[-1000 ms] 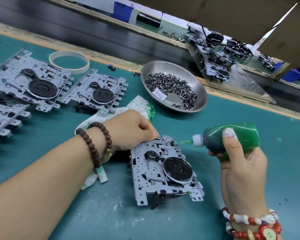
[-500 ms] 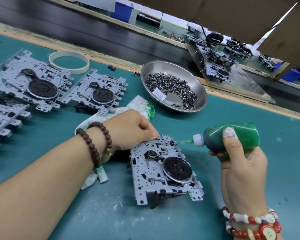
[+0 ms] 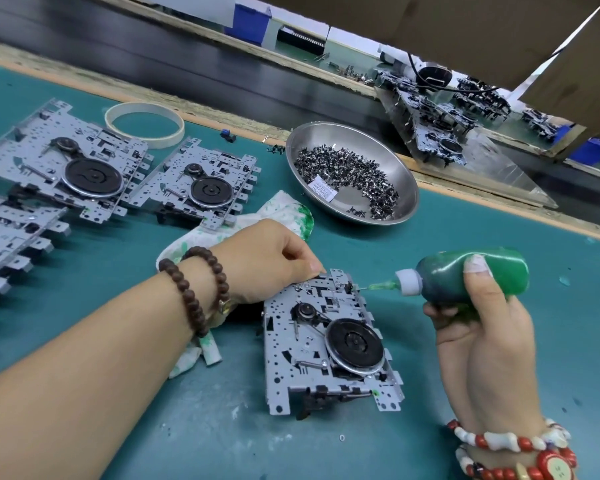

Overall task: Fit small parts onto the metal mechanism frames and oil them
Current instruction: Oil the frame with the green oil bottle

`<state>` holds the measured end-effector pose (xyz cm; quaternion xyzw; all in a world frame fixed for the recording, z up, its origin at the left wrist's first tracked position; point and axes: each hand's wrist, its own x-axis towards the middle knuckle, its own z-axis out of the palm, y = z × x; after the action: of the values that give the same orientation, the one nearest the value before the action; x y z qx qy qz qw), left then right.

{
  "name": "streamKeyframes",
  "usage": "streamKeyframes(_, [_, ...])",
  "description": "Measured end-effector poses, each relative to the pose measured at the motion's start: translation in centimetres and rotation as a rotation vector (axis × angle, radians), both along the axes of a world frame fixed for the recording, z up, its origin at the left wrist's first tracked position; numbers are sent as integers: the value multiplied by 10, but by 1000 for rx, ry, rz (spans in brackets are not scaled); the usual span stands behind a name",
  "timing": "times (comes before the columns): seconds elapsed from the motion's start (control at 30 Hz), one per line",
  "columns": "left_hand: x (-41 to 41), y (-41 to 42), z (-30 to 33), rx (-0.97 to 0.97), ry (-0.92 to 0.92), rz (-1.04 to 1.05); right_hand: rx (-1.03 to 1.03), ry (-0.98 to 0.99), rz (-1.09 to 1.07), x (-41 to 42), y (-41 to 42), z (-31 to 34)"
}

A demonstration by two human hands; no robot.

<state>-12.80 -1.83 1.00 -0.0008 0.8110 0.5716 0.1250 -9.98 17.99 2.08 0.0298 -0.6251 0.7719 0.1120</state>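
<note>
1. The metal frame [image 3: 326,344] being worked on lies flat on the teal table [image 3: 447,233], right in front, sitting between the two hands.
2. The left hand [image 3: 271,258] is curled into a loose fist at the frame's far left corner, fingertips pressed against the edge. Can't tell if it's pinching a small part there, the fingers hide it.
3. The right hand [image 3: 482,327] is wrapped around a green oil bottle [image 3: 465,277], thumb on top, bottle lying sideways. The thin needle tip [image 3: 374,288] points left and touches the frame's far right corner.
4. So both hands meet at the far edge of the frame, left hand just beside the nozzle tip, not touching it.
5. Under the left wrist there's a white rag [image 3: 284,209] with green stains.
6. Steel bowl [image 3: 352,171] of tiny dark parts [image 3: 350,168] sits behind the frame, well apart from the hands.
7. More frames [image 3: 94,168] are laid out to the left, plus a tape ring [image 3: 144,124] near the table's far edge.
</note>
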Motion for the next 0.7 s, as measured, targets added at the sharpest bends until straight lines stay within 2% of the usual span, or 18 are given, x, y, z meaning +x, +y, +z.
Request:
streamKeyframes(0.13, [0, 4, 0, -75, 99, 6, -73, -66, 121, 2, -5, -3])
streamKeyframes(0.27, [0, 6, 0, -172, 175, -12, -37, -99, 189, 3, -10, -4])
streamKeyframes(0.7, [-2, 6, -2, -204, 209, -45, 59, -76, 247, 6, -14, -3])
